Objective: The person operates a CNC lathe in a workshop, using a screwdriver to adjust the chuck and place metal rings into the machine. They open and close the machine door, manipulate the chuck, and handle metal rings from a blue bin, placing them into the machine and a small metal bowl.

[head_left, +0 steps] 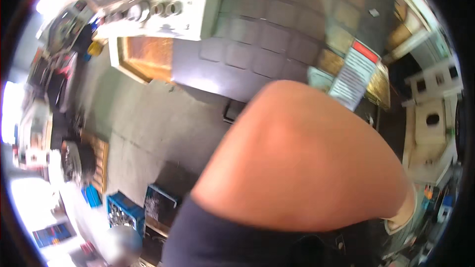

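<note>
One of my arms [302,163], bare and bent at the elbow, fills the middle and lower right, very close and blurred. Its dark sleeve [232,237] comes in from the lower edge. I cannot tell which arm it is. Toward the right the forearm runs down to a pale cuff or glove edge [404,212]; the fingers are hidden. My other hand does not show. Just beyond the forearm is a printed sheet [354,76] with a red band on top. A shiny gold-coloured block or bag [379,86] sits beside it.
A dark surface [267,34] marked in squares stretches ahead. A pale machine panel with knobs [158,12] stands at the upper left, above an orange-brown panel [148,57]. Blue crates [123,210] with small parts and a wooden pallet [99,158] are at the lower left. Pale fixtures [430,133] line the right.
</note>
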The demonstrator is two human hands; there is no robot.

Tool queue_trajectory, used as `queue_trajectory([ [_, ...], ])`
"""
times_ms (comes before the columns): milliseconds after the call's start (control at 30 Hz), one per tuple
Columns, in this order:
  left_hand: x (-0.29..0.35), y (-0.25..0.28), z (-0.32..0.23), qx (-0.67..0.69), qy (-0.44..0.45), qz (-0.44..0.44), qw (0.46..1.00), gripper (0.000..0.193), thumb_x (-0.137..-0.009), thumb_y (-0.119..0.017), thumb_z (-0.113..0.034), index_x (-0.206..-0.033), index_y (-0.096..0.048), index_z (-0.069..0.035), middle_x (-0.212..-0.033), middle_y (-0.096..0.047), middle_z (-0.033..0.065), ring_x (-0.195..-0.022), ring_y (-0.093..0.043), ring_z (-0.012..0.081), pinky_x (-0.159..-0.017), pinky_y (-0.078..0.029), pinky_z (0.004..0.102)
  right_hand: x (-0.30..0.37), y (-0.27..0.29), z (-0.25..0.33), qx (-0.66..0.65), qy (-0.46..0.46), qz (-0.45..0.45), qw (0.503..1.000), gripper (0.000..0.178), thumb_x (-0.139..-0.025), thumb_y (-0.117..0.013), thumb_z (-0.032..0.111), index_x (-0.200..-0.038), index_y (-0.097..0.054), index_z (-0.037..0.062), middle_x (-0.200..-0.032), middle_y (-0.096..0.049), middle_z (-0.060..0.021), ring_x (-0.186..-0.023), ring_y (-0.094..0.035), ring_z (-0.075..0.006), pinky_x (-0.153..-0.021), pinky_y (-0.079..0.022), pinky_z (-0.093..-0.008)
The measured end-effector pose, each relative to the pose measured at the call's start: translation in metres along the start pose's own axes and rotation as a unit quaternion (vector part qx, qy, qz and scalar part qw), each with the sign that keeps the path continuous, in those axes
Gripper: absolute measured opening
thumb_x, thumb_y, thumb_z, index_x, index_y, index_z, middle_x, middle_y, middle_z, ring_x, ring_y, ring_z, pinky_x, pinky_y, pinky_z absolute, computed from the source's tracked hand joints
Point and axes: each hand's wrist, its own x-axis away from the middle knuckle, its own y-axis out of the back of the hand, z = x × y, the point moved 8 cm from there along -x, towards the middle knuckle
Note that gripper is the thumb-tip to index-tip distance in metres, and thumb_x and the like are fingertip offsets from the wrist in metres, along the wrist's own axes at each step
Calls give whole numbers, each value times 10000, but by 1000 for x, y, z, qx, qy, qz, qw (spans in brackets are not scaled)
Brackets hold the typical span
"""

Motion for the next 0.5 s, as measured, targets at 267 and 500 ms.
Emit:
queue_trajectory([
  [267, 105, 29, 48, 143, 218, 34, 965, 342, -650, -598, -151, -970, -547, -41, -916, -588, 148, -895, -557, 289, -705, -444, 379, 10, 155, 0, -471, 171, -238, 832, 278, -870, -465, 168, -1121, -508, 54, -1012, -560, -56, -905, -529, -155, -804, -432, -290],
  [500, 239, -38, 116, 274, 240, -310, 878, 346, -687, -594, -62, -1015, -508, 7, -879, -577, 147, -841, -582, 206, -744, -452, 303, -42, 188, -32, -485, 278, -463, 687, 322, -842, -498, 111, -1158, -464, 63, -995, -545, -30, -872, -518, -130, -759, -433, -266],
])
